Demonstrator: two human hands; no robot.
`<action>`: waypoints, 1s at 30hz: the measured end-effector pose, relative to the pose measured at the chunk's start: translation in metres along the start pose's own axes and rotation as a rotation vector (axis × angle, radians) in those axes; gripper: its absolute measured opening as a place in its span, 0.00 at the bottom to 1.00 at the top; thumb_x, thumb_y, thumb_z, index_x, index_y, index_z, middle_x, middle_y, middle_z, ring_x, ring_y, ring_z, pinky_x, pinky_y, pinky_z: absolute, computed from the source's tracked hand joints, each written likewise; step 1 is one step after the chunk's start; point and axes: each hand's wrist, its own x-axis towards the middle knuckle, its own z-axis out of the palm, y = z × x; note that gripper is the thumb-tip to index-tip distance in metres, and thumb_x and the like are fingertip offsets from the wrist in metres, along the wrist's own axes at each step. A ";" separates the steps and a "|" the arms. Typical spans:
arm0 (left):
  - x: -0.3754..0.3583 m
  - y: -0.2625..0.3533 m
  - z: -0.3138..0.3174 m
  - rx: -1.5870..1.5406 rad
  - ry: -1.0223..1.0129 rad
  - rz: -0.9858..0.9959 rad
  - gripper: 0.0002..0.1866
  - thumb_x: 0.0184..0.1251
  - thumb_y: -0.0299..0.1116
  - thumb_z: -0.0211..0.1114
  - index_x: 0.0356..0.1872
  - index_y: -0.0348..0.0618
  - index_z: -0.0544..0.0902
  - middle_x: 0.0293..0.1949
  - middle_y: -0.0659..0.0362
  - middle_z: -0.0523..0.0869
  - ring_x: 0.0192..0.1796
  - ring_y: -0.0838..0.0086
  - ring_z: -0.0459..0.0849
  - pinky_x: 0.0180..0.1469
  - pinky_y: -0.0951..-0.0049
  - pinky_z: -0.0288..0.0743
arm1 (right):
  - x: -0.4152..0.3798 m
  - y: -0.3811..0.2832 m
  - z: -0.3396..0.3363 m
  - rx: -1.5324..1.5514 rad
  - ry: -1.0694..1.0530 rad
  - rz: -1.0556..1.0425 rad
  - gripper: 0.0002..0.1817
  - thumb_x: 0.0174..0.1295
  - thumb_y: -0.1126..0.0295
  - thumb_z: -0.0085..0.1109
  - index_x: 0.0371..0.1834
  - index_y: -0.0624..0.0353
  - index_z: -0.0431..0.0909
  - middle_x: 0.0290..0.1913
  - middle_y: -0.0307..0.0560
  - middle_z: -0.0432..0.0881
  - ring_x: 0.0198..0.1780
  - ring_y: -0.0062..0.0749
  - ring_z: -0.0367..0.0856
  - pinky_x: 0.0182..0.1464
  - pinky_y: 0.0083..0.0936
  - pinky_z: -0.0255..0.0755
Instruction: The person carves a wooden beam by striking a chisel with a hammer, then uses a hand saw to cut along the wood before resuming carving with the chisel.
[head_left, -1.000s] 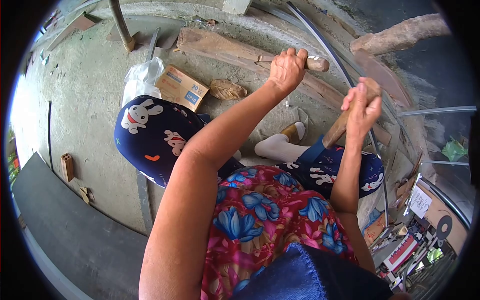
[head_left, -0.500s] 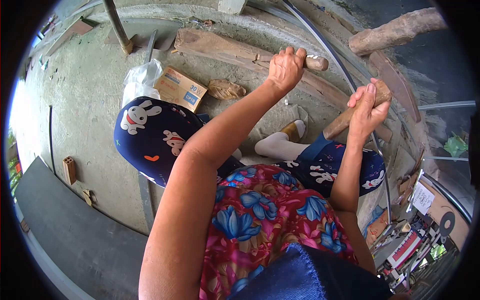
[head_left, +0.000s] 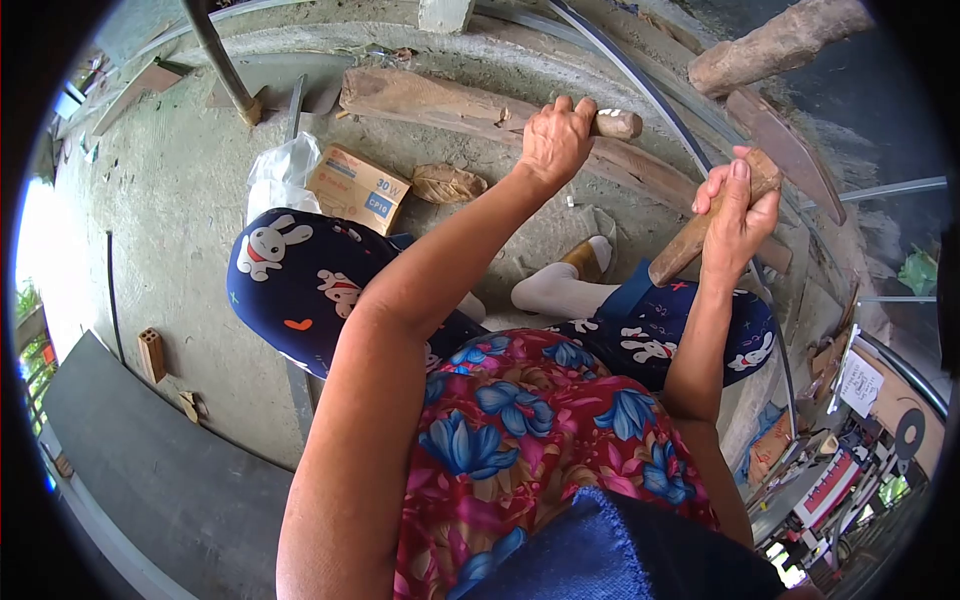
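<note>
My left hand point(head_left: 556, 143) is closed round a wooden handle point(head_left: 617, 124), whose blunt end sticks out to the right of the fist. Whatever the handle carries is mostly hidden behind the hand. A short, thick wooden stick point(head_left: 684, 249) slants through my right hand point(head_left: 738, 215), fingers wrapped round its upper part and thumb pointing up. Its lower end hangs over my bent knee, in dark trousers with rabbit prints. The two hands are apart. Beyond them lies a long rough plank point(head_left: 425, 97) on the concrete floor.
On the floor are a cardboard box point(head_left: 350, 187), a plastic bag point(head_left: 282, 168), a dry leaf point(head_left: 447, 184) and a small brick point(head_left: 151, 355). A log point(head_left: 775, 48) and a flat brown blade-like piece point(head_left: 790, 155) lie at right. Clutter fills the lower right; a dark sheet point(head_left: 150, 440) lies left.
The view has shifted slightly. My left hand, with the handle, has moved a little to the left. My right hand keeps its hold on the stick and has barely moved.
</note>
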 end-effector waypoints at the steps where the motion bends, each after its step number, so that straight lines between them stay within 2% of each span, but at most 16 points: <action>1: 0.000 0.000 0.000 0.005 -0.008 0.000 0.12 0.56 0.34 0.65 0.40 0.46 0.75 0.36 0.51 0.80 0.39 0.55 0.83 0.41 0.59 0.79 | -0.002 0.002 0.000 0.023 -0.005 -0.003 0.12 0.69 0.68 0.52 0.48 0.65 0.69 0.22 0.41 0.72 0.18 0.19 0.69 0.19 0.15 0.64; 2: -0.001 0.001 0.000 0.009 -0.014 0.000 0.16 0.54 0.34 0.68 0.41 0.46 0.74 0.36 0.51 0.79 0.39 0.55 0.83 0.40 0.59 0.79 | -0.003 0.005 0.000 0.012 -0.012 0.020 0.12 0.69 0.68 0.52 0.48 0.65 0.69 0.22 0.40 0.72 0.18 0.18 0.69 0.19 0.16 0.64; 5: 0.002 0.000 0.002 0.013 0.026 0.053 0.16 0.53 0.33 0.69 0.42 0.46 0.74 0.36 0.51 0.79 0.39 0.55 0.83 0.40 0.58 0.79 | -0.005 0.012 -0.001 -0.005 -0.045 0.082 0.12 0.69 0.68 0.53 0.48 0.65 0.69 0.22 0.40 0.72 0.18 0.18 0.69 0.19 0.16 0.64; 8: 0.005 0.000 -0.001 -0.012 0.057 0.038 0.08 0.59 0.33 0.61 0.39 0.46 0.76 0.34 0.49 0.80 0.37 0.55 0.84 0.40 0.59 0.79 | -0.008 0.014 -0.001 0.024 -0.066 0.115 0.12 0.69 0.68 0.53 0.48 0.65 0.70 0.22 0.40 0.72 0.18 0.18 0.69 0.19 0.16 0.64; 11: 0.005 -0.001 -0.002 -0.023 0.074 0.043 0.09 0.59 0.33 0.62 0.39 0.46 0.76 0.34 0.49 0.80 0.37 0.55 0.83 0.40 0.59 0.79 | -0.008 0.013 0.000 0.026 -0.057 0.115 0.12 0.69 0.67 0.52 0.48 0.65 0.70 0.22 0.40 0.72 0.18 0.17 0.69 0.19 0.16 0.64; 14: 0.005 -0.003 0.000 -0.012 0.040 0.031 0.17 0.52 0.33 0.69 0.42 0.46 0.74 0.36 0.51 0.79 0.39 0.55 0.83 0.39 0.58 0.79 | -0.008 0.011 0.000 0.029 -0.077 0.112 0.12 0.69 0.68 0.52 0.48 0.65 0.70 0.22 0.40 0.72 0.19 0.17 0.69 0.20 0.16 0.64; 17: 0.003 -0.001 -0.002 -0.018 0.058 0.045 0.10 0.57 0.33 0.63 0.39 0.46 0.76 0.34 0.49 0.80 0.37 0.55 0.83 0.41 0.59 0.79 | -0.008 0.010 0.002 0.022 -0.078 0.095 0.12 0.70 0.68 0.52 0.48 0.65 0.70 0.23 0.40 0.72 0.19 0.18 0.69 0.20 0.16 0.64; 23: 0.003 -0.003 -0.005 -0.048 0.050 0.033 0.11 0.57 0.33 0.64 0.39 0.46 0.76 0.35 0.49 0.80 0.38 0.55 0.83 0.41 0.59 0.79 | -0.005 0.004 0.000 0.004 -0.038 0.018 0.12 0.70 0.67 0.51 0.49 0.65 0.69 0.23 0.41 0.72 0.19 0.19 0.69 0.20 0.17 0.65; 26: 0.003 -0.004 -0.004 -0.035 0.062 0.042 0.16 0.52 0.33 0.69 0.42 0.46 0.75 0.36 0.51 0.79 0.38 0.55 0.83 0.39 0.59 0.80 | -0.005 0.002 -0.003 0.034 -0.033 -0.035 0.13 0.71 0.67 0.49 0.51 0.65 0.67 0.24 0.42 0.72 0.19 0.20 0.68 0.21 0.18 0.66; 30: 0.003 -0.004 -0.005 -0.039 0.075 0.043 0.17 0.52 0.33 0.69 0.42 0.46 0.74 0.35 0.51 0.79 0.38 0.55 0.83 0.38 0.59 0.79 | -0.006 0.004 -0.001 0.081 0.010 -0.121 0.13 0.72 0.67 0.47 0.51 0.65 0.66 0.23 0.43 0.72 0.19 0.21 0.68 0.21 0.18 0.65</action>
